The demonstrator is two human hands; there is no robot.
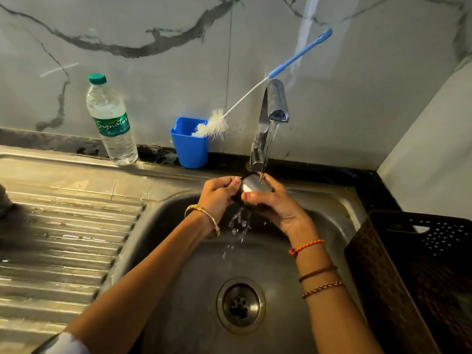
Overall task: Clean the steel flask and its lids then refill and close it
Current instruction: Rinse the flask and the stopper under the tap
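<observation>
A: Two hands on one part: left hand (217,194) and right hand (274,203) both curled round steel lid (254,183), held under running tap (277,103) above sink (332,200).

B: Progress?

A: Early, by estimate. Lid rinsing under way. Flask body not in view; refilling and closing judged outstanding.

B: Containers?

A: Water bottle (112,123), capped, nearly full, on ledge. Blue cup (189,146) holding bottle brush (214,125). Dark basket (413,264) at right, contents unclear.

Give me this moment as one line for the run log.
step: rinsing | object: round steel lid | left hand: holds lid | right hand: holds lid | chrome tap: running | place: over steel sink
</observation>
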